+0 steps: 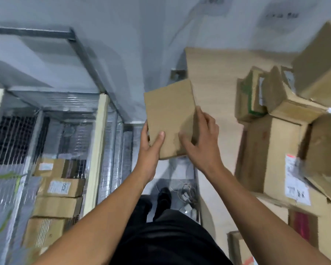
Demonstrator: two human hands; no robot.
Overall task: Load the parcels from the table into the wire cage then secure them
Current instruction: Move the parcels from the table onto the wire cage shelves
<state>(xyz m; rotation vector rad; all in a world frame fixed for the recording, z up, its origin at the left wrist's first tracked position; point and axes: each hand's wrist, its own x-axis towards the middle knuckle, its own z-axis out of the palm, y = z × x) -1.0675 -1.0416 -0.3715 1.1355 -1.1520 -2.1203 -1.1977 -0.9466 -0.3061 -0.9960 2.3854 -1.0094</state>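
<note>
We hold 1 flat parcel (168, 115) in mid-air just off the left edge of the tabletop (218, 83), left hand (151, 148) and right hand (201, 144) both gripping its near end. We judge this mid-transfer: next it must swing left into the wire cage (113, 142), atop the boxes (59, 188) there.
</note>
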